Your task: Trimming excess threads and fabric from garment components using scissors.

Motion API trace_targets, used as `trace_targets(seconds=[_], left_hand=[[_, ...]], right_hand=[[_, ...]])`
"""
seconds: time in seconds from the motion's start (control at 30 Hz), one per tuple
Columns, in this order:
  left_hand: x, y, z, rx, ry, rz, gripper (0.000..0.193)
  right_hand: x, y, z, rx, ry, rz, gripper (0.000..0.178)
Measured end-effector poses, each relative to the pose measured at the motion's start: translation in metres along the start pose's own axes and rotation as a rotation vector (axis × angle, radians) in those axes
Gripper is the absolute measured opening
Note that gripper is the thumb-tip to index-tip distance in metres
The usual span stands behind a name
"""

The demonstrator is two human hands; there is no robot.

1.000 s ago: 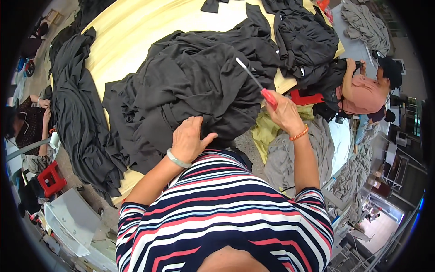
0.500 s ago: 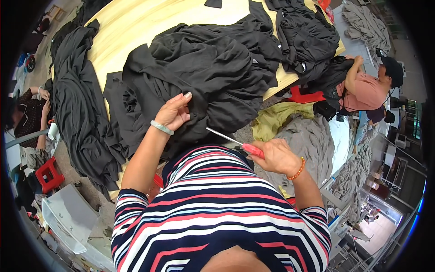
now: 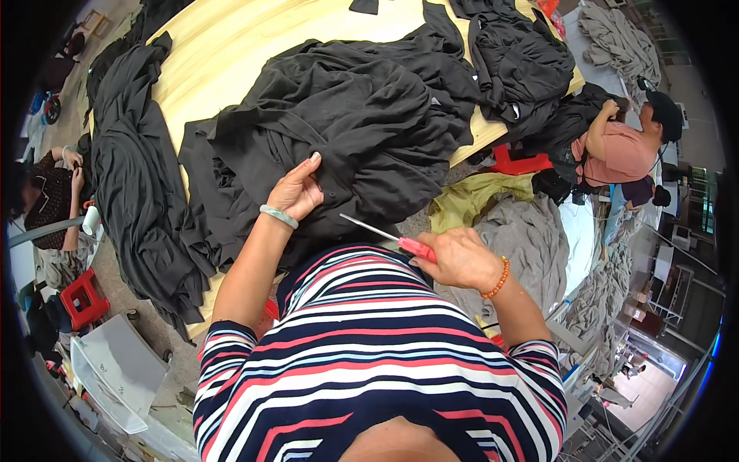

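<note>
So the main thing here is a big crumpled heap of black knit fabric [image 3: 362, 100] sprawled over the near part of a pale wooden tabletop [image 3: 215, 46], and it pretty much buries the near edge. The left hand [image 3: 296, 192], with a pale green bangle [image 3: 279, 216] on the wrist, is up against the front of that heap, fingers half curled; can't really tell if it's pinching cloth. The right hand [image 3: 462, 262] is wrapped tight around a red-handled tool with a thin metal shaft [image 3: 413, 247], tip angled toward the left hand. Can't tell if the tip touches the fabric.

It's crowded, honestly. A long black fabric pile [image 3: 138, 169] droops over the table's left side, and a bunched black garment pile [image 3: 519, 69] sits at the upper right, pretty much against the heap. Just past the right hand there's a crumpled yellow-green cloth [image 3: 477, 199] and a rumpled grey cloth pile [image 3: 527, 239], so that side's pretty hemmed in.

Further out: a co-worker in a salmon top [image 3: 616, 154] on the right handling black cloth, another in a dark dotted top [image 3: 54, 196] on the left, plus a red plastic stool [image 3: 86, 299] lower left.
</note>
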State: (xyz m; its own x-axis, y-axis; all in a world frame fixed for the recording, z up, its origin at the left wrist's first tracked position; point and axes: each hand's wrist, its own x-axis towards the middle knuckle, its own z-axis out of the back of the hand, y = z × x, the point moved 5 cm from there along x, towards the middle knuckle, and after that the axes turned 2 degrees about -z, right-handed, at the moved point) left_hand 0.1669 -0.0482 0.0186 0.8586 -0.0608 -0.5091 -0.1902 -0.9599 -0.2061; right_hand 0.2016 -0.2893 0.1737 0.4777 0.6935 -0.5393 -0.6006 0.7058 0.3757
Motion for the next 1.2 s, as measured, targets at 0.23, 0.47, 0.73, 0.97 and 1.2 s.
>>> trace_targets(seconds=[0.23,0.47,0.73,0.97,1.2], left_hand=[[0.003,0.003,0.005,-0.034,-0.032,0.009,0.017],[-0.017,0.012,0.004,0.546,0.148,0.062,0.016],[-0.023,0.013,-0.017,0.494,-0.122,0.034,0.040],[0.005,0.007,-0.007,0.449,-0.353,-0.230,0.021],[0.012,0.025,0.036,0.414,-0.149,-0.447,0.012]], right_hand=[[0.005,-0.003,-0.002,-0.007,0.064,-0.026,0.024],[0.012,-0.009,0.004,0.083,-0.053,-0.005,0.024],[0.018,-0.017,0.024,0.125,-0.275,0.091,0.030],[0.025,-0.021,0.030,0.109,-0.227,0.039,0.030],[0.034,-0.019,0.035,-0.073,-0.029,0.007,0.032]])
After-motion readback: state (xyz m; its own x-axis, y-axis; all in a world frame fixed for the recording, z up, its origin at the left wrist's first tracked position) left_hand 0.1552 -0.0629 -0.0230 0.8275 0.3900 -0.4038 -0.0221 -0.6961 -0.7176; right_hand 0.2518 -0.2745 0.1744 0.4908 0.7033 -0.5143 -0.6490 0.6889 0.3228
